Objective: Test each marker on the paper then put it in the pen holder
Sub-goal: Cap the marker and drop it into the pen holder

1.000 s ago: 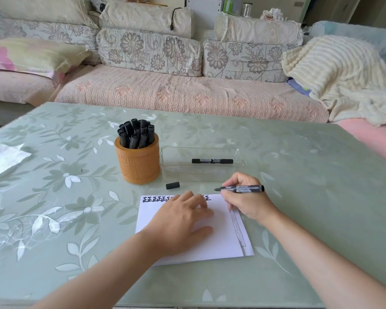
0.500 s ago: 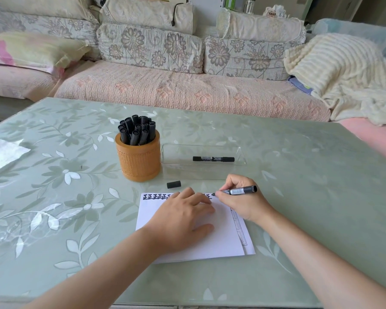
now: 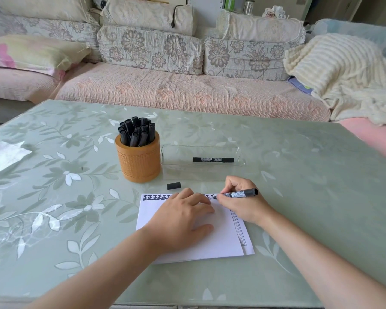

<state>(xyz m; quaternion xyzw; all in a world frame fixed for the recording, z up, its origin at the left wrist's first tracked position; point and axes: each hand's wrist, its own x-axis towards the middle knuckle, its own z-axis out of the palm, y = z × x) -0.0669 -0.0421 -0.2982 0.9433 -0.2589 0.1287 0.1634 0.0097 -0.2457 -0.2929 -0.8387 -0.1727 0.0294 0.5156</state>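
Left hand (image 3: pixel 183 217) flat, fingers spread, pressing the paper (image 3: pixel 223 244); right hand (image 3: pixel 243 201) grips a marker (image 3: pixel 240 194), tip at the paper's top edge.

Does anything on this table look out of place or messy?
Just a loose black cap lying on the table between the pen holder and the paper, probably off the marker the right hand is writing with. Nothing looks spilled or damaged.

Black markers (image 3: pixel 136 133), orange holder (image 3: pixel 138 162), white paper (image 3: pixel 221 239), green leaf-patterned table (image 3: pixel 310 197).
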